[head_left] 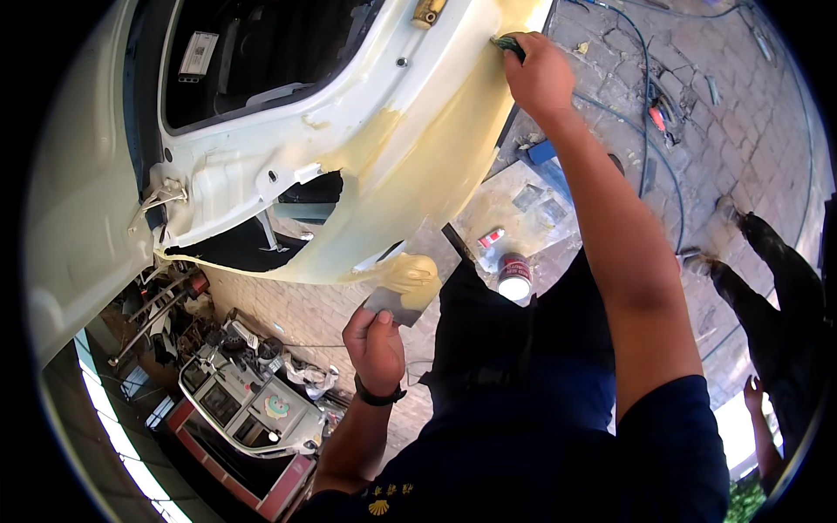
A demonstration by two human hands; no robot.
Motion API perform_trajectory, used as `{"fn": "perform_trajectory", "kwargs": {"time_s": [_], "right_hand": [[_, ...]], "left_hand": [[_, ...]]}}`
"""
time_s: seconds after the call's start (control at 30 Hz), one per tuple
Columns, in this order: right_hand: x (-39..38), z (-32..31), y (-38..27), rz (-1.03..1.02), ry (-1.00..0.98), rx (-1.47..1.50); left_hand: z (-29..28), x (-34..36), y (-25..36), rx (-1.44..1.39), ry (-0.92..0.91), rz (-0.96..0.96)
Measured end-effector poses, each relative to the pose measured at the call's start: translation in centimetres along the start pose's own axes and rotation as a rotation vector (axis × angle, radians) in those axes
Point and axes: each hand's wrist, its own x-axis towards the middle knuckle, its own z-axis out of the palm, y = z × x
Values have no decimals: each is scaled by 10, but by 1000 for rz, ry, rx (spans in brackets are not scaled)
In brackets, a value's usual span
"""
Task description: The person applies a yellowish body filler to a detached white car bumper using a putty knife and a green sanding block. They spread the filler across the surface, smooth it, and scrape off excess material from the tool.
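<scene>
My left hand pinches the lower edge of a thin grey plate, thumb on top. A mound of yellow body filler lies on that plate. Up at the top, my right hand is closed around a small dark green spreader, whose edge meets the vehicle's panel. The white car body carries broad, smooth patches of yellow filler along its outer corner. Beside the plate, the lamp opening in the body gapes dark.
On the paving, a board bears a red-and-white tube and a can with a white lid. Blue hoses run across the bricks. Another person's legs stand at right. A small white vehicle is parked lower left.
</scene>
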Motion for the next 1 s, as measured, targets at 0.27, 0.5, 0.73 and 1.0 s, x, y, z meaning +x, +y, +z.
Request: {"fn": "perform_trajectory", "kwargs": {"time_s": [0.27,0.5,0.73,1.0], "right_hand": [[-108,25,-75,103,-90,108],[-200,65,-145,132,-98,266],[-261,78,-165,-42,-337,452],[-227,-72,-157,-450,-131,388]], "left_hand": [[-35,-11,-5,-60,12,26],[-66,-29,-1,-101,97,99],[-79,-24,25,-96,224,99],[-42,25,16,35,193,37]]}}
